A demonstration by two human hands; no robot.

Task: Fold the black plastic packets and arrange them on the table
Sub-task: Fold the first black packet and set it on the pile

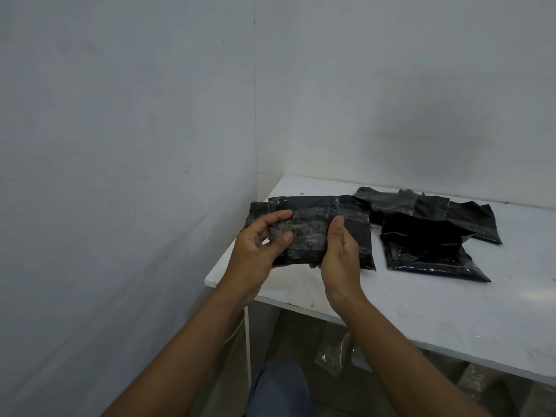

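**Grips clamped on folded black plastic packet [304, 227]**

Held at left edge by left hand [252, 251], fingers and thumb curled round it. Pinched at right edge by right hand [340, 254]. Raised over left end of flat white bench [421, 311]. Beside it, lying on bench: loose pile of black plastic packets [427, 236].

No legible text, label, brand, number or sign is shown. Pale streaks are seen on the folded black packet [304, 230], but no lettering can be made out in them. A small dark mark is seen on the clear bag [331, 353] under the table [451, 311]; it is too small to be read.
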